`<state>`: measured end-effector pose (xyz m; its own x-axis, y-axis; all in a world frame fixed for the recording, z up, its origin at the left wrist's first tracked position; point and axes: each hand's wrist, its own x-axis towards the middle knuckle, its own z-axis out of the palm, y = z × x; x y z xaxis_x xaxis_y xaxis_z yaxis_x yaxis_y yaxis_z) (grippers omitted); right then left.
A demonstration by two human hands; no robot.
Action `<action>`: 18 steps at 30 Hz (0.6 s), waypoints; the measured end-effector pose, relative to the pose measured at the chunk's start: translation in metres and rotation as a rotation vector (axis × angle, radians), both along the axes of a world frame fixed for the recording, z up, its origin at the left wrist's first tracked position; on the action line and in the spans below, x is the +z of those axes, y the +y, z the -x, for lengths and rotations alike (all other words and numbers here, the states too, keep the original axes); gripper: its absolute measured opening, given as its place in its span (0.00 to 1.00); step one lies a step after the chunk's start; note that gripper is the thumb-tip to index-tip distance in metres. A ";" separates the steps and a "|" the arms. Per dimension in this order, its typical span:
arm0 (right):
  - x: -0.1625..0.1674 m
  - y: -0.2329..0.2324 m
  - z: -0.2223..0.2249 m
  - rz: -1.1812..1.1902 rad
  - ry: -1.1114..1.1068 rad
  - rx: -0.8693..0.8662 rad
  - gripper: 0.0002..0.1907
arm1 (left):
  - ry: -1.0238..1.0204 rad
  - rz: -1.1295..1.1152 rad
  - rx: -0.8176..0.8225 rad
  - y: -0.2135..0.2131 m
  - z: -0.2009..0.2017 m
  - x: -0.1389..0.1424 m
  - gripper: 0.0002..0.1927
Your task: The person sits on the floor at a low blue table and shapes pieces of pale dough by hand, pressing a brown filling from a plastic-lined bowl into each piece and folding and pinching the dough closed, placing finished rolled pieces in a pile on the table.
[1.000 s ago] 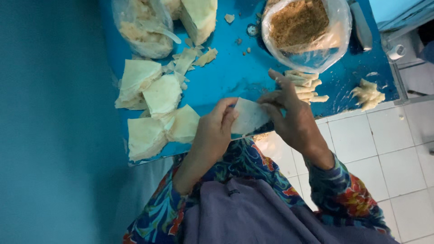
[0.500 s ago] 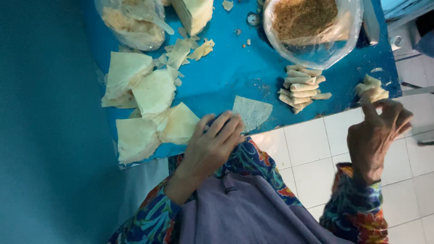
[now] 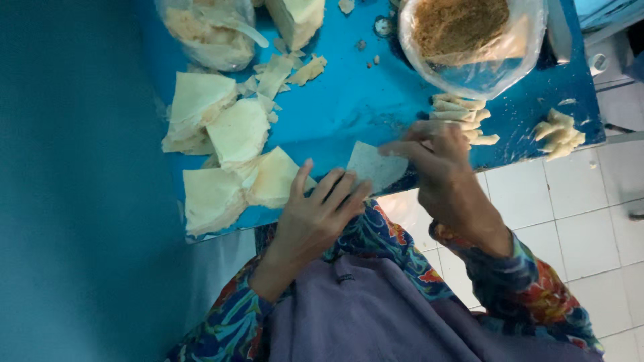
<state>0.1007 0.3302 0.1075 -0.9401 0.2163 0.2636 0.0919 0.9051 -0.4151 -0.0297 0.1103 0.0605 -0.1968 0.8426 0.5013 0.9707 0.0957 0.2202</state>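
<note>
One thin wrapper sheet (image 3: 376, 165) lies flat at the near edge of the blue counter (image 3: 355, 94). Risk: it may tear or slide off if dragged. Left hand (image 3: 318, 214) rests open, fingertips on its corner; right hand (image 3: 439, 161) pinches its far edge loosely.

A wrapper (image 3: 376, 165) lies on the table (image 3: 349, 100) between the left hand (image 3: 315, 218) and right hand (image 3: 443, 167). Wrapper stacks (image 3: 228, 154) lie to its left, rolls (image 3: 463, 117) to its right, below the filling bag (image 3: 469, 33). More rolls (image 3: 558, 132) lie farther right.
</note>
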 end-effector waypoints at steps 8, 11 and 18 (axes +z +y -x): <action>-0.245 -0.043 0.159 -0.402 0.017 0.116 0.28 | 0.005 0.003 -0.018 -0.016 0.131 -0.268 0.21; -0.301 -0.023 0.157 -0.641 -0.038 0.085 0.27 | 0.013 0.024 -0.004 -0.011 0.128 -0.323 0.21; -0.300 -0.027 0.147 -0.538 -0.035 0.143 0.31 | -0.025 -0.007 -0.029 -0.011 0.130 -0.317 0.18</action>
